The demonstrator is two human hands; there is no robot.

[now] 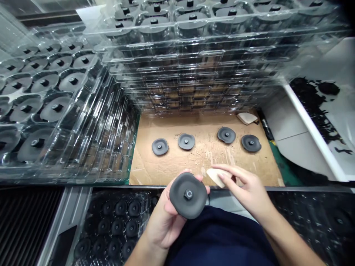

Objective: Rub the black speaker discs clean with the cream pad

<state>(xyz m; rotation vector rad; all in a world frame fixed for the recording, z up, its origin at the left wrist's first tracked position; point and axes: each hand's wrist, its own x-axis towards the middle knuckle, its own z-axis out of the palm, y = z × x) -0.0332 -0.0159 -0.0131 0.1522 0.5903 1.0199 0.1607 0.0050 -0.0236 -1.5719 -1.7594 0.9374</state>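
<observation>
Fingers of the left hand (pixel 163 223) grip a matte dark-grey, rounded-square disc with a raised hub (pixel 188 195) from behind and at its edge; the right hand (pixel 246 186) pinches a cream wedge-shaped pad (pixel 215 177) just beside it. Work on this disc seems under way; four similar dark-grey discs (pixel 160 146) lie on brown cardboard (pixel 155 171), whether finished or waiting I cannot tell.

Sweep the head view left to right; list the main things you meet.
Leftmost stack of clear plastic trays → left hand holding a dark grey rounded disc → right hand pinching an off-white wedge-shaped piece → small irregular black scraps.
</observation>
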